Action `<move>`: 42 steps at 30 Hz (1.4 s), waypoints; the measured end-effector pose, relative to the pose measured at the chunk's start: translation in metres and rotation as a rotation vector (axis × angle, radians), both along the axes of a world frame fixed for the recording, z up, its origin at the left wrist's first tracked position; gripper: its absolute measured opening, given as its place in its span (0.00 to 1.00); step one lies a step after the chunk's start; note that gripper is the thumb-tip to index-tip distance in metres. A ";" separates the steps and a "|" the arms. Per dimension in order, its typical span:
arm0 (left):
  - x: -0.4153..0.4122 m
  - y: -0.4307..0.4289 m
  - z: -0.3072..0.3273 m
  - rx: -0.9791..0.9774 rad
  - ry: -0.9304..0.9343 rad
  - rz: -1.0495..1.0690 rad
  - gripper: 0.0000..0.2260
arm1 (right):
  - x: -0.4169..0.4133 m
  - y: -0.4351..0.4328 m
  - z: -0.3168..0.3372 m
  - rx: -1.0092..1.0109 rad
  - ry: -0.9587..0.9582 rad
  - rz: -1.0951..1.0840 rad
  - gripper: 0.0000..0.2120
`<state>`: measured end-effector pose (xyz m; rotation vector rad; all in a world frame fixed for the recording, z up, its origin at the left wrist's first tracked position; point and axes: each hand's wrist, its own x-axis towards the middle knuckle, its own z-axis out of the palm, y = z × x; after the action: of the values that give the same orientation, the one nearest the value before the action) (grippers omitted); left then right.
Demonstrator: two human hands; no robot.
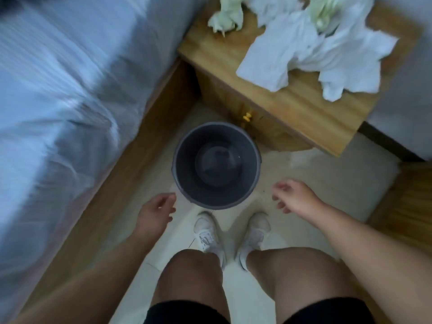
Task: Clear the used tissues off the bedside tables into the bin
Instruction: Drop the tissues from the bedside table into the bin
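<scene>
step: pre-pick, judged | left hand (157, 210) and right hand (292, 197): grip apart, empty, flanking bin (216, 199) at centre | used tissues (311, 57) piled on surface (299, 108), upper right | next: reach up, gather tissues

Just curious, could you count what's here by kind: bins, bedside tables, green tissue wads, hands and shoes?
Bin: 1
Bedside table: 1
Green tissue wads: 2
Hands: 2, left hand and right hand
Shoes: 2
Total: 8
White tissues lie in one heap; I cannot count them apart.
</scene>
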<state>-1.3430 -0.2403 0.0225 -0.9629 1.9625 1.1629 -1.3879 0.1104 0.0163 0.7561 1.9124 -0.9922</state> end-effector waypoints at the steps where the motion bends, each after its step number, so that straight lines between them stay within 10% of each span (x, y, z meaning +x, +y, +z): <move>1: 0.005 0.006 0.030 -0.011 0.003 -0.039 0.11 | 0.006 0.005 0.030 0.016 -0.017 0.052 0.09; 8: 0.033 0.049 0.238 0.015 -0.094 -0.237 0.25 | 0.024 0.034 0.250 0.085 -0.075 0.306 0.22; 15: 0.031 0.115 0.324 0.056 -0.081 -0.253 0.23 | -0.033 0.085 0.337 0.065 0.077 0.320 0.21; 32: -0.160 0.304 0.230 -0.087 0.124 0.066 0.08 | -0.261 0.153 0.242 0.068 0.318 0.566 0.06; 42: -0.237 0.273 0.117 -0.366 0.232 -0.220 0.42 | -0.341 0.093 0.147 0.145 0.625 1.087 0.28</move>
<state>-1.5799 0.0327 0.1395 -0.7867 2.4570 0.8380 -1.7289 0.2036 0.1629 -0.6157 2.4396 -0.3829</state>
